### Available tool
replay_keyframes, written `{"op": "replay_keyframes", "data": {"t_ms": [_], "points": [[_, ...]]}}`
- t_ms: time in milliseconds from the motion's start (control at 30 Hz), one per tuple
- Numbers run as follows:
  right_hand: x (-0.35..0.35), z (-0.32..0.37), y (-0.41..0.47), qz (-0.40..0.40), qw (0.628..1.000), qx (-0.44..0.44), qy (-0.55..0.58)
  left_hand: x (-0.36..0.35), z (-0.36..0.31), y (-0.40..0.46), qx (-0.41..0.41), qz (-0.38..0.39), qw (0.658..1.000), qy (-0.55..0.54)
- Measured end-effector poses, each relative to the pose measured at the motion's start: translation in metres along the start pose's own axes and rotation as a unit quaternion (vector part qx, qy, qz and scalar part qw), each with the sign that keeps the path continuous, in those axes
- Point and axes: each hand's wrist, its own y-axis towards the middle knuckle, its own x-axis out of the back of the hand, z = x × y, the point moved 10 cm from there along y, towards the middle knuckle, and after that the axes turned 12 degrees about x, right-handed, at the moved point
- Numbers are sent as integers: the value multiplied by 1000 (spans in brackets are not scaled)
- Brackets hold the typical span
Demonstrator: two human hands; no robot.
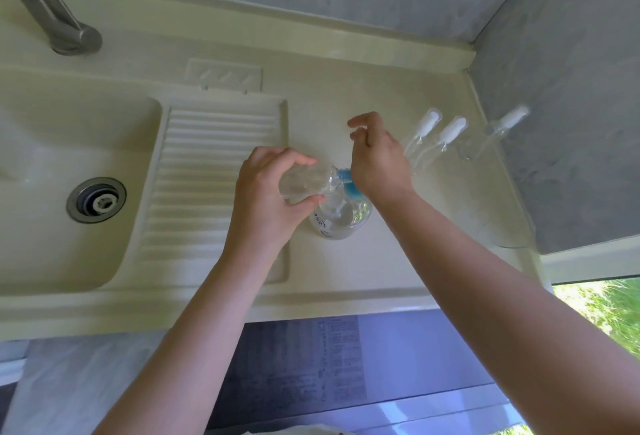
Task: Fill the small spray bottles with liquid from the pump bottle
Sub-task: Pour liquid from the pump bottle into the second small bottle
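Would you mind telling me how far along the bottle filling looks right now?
Nothing is clearly finished: whether the three spray tops lying on the counter belong to filled bottles cannot be told. In hand: the left hand holds a small clear bottle tilted at the blue pump of the pump bottle, and the right hand rests on the pump. Left: finish filling and fit the tops.

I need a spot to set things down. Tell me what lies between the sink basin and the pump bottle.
In the head view, the ribbed drainboard fills that stretch between sink basin and pump bottle; the left hand, gripping a small clear bottle, hovers above its right edge.
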Motion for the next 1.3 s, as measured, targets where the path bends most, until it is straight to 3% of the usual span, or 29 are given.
{"op": "replay_keyframes", "data": {"t_ms": [200, 400, 633, 867, 1100, 1300], "points": [[-8, -14, 2, 37, 983, -76, 165, 3, -4, 0, -3, -1, 1000, -1], [3, -1, 1, -21, 999, -7, 37, 1, 0, 1, 0, -5, 1000, 3], [-13, -20, 0, 31, 971, -122, 205, 4, -4, 1, -2, -7, 1000, -3], [-1, -11, -1, -16, 997, -45, 69, 2, -2, 5, -7, -6, 1000, 6], [2, -12, 0, 7, 991, -83, 102, 6, -5, 2, 4, -7, 1000, -12], [0, -7, -4, -2, 998, -51, 29, 2, 1, 2, 13, -3, 1000, -5]]}}
